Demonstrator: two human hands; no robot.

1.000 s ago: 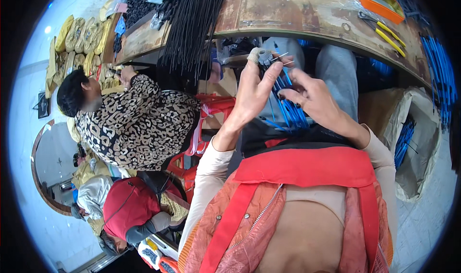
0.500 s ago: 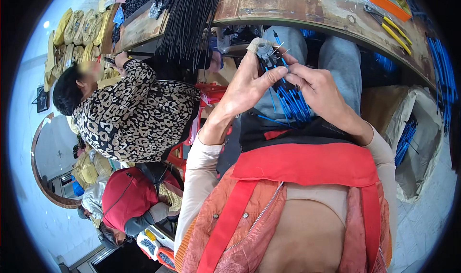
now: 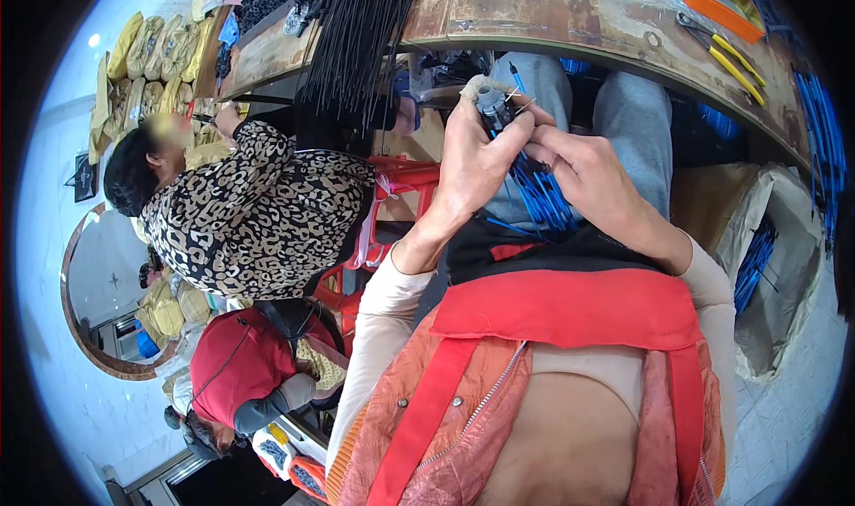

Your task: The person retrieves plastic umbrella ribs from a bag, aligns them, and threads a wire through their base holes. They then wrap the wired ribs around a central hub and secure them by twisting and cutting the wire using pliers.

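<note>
My left hand (image 3: 476, 163) is closed around a grey ribbed round plastic piece (image 3: 492, 102), its thumb pressed across the lower part. The left index finger has a beige wrapping on it. Thin pale wire ends (image 3: 520, 99) stick out by the piece, and a blue cable with a black tip (image 3: 517, 77) rises beside it. Fingers pinched together, my right hand (image 3: 595, 169) meets the left thumb just right of the grey piece; what it grips is hidden. Below both hands a bundle of blue cables (image 3: 543, 199) with black parts lies over my lap.
Across the wooden bench (image 3: 534, 7) lie yellow-handled pliers (image 3: 732, 65), an orange tray (image 3: 720, 7) and black cables (image 3: 356, 52) hanging over its edge. A sack (image 3: 784, 283) with blue cables stands right. A person in leopard print (image 3: 258, 203) sits at left, by a red stool (image 3: 401, 190).
My left thumb has moved up and bent in against the grey piece. My right fingers have shifted slightly, still beside the left thumb. The view has moved a little.
</note>
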